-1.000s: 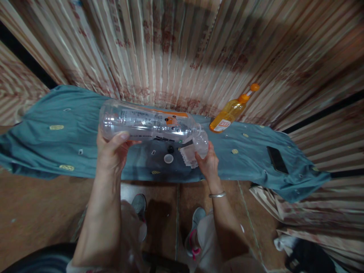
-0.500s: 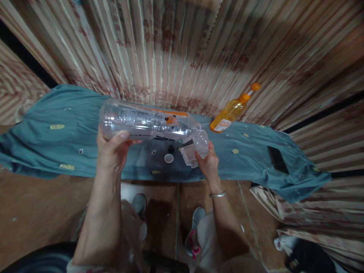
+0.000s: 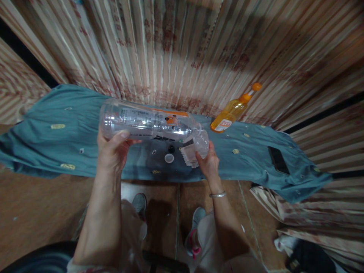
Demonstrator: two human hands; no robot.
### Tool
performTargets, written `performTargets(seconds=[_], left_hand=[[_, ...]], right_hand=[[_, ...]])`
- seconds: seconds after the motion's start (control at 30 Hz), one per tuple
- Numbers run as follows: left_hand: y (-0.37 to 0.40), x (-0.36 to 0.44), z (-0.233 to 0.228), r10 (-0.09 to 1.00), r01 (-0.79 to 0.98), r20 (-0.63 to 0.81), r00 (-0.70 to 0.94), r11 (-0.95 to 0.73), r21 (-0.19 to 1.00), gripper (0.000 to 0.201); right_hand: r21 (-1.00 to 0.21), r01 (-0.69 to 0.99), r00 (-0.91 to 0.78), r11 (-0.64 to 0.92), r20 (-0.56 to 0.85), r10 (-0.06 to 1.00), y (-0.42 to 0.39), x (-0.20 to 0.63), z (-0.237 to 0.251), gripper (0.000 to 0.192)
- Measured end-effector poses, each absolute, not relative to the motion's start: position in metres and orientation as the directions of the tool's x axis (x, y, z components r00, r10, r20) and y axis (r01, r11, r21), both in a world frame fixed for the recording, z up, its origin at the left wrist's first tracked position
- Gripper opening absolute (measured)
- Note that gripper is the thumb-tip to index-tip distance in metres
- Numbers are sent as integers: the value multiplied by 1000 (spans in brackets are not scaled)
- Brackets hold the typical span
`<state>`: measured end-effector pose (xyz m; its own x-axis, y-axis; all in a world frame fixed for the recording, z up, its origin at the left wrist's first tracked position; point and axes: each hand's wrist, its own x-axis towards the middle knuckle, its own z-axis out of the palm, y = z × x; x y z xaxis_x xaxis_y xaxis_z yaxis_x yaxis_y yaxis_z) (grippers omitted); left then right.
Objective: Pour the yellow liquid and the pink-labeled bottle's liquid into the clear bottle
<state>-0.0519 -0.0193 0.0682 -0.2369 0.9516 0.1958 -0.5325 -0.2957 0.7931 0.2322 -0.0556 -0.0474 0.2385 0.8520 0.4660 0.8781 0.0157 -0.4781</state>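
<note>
My left hand [image 3: 112, 153] grips the base end of a large clear plastic bottle [image 3: 148, 123], held on its side with the neck pointing right and slightly down. The bottle has an orange-and-white label. My right hand [image 3: 209, 163] holds a small clear plastic cup [image 3: 201, 143] right under the bottle's open mouth. Both are held above a table with a teal cloth [image 3: 57, 140]. On the cloth below lie a white bottle cap [image 3: 168, 158], a small black object [image 3: 171, 149] and a white patterned paper [image 3: 189, 155].
An orange bottle with an orange spout cap [image 3: 231, 110] stands at the back of the table on the right. A black phone [image 3: 278, 160] lies on the cloth's right end. Striped curtains [image 3: 182, 49] hang behind. My shoes [image 3: 193, 231] stand on the brown floor.
</note>
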Motion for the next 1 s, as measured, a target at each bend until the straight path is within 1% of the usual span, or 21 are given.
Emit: performTargets(seconds=[0.13,0.43,0.7,0.87,1.0], left_hand=[[-19,-52,68,950,-530,201,-239,-301,793,80],[-18,-54,67,951,-526,212,-225,-302,795,88],[-19,-54,68,954,-534,204,-219,-292,794,88],[-19,-53,67,952,-532,202,-228,-296,793,83],[-19,-54,67,952,-531,213,-221,-301,792,85]], right_hand=[[-475,880,238,13,465,852,-56,232,-47,68],[-468,884,253,-6,467,847,-55,231,-48,68],[-469,883,240,10,471,849,-55,232,-48,68],[-460,888,236,11,476,847,-55,232,-48,68],[-461,887,240,4,469,850,-55,231,-47,68]])
